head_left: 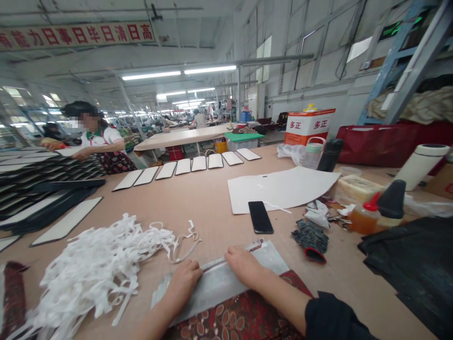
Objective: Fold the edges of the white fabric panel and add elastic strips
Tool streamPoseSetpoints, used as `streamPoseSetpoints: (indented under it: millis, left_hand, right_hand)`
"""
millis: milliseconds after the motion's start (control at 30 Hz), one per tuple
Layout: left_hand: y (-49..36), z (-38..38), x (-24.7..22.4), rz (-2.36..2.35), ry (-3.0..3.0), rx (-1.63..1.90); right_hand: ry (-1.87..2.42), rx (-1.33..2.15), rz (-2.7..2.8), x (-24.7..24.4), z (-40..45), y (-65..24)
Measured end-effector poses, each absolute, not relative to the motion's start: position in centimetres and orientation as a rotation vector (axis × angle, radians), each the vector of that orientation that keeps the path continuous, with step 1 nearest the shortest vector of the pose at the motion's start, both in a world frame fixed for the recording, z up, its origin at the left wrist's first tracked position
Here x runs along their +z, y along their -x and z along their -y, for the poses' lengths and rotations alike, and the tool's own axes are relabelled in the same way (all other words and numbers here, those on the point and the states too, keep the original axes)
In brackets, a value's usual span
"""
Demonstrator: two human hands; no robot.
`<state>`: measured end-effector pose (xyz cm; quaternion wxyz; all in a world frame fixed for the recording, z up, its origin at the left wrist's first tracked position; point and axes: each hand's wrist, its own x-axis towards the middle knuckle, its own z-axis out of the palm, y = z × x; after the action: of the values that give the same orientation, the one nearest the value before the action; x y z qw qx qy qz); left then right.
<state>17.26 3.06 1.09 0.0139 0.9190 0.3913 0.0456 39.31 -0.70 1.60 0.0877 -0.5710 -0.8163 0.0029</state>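
Observation:
A pale grey flat panel (215,285) lies at the table's near edge, with a thin dark line along its far side. My left hand (184,278) has its fingers curled onto the far edge, left of the middle. Farther right, my right hand (244,264) pinches the same edge with bent fingers. Whatever is under the fingertips is hidden. Dark red leaf-patterned cloth (244,314) shows along the panel's near side. Beside my left hand spreads a tangled heap of white strips (99,264). A black phone (261,217) lies beyond my right hand.
White dark-edged panels (183,166) form a row at the back; more are stacked at left near a co-worker (102,141). A large white sheet (276,186) lies beyond the phone. Rightward are a dark glove (311,238), a red-capped bottle (364,217) and black material (414,264).

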Motion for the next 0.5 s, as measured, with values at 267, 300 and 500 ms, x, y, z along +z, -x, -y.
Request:
streamPoseSetpoints:
  millis: [267,300,500]
  left_hand:
    - [-14.5,-3.8,1.6,-1.381,-2.611,0.226]
    - [-14.1,-4.0,1.8,-1.397,-2.577,0.227]
    - [-13.3,-3.8,1.9,-1.395,-2.657,0.239]
  right_hand:
    - [1.63,-0.008,2.467,0.3,-0.2,-36.3]
    - [1.653,0.001,2.465,0.5,-0.6,-36.3]
    - [1.555,-0.03,2.489,-0.1,-2.2,-32.2]
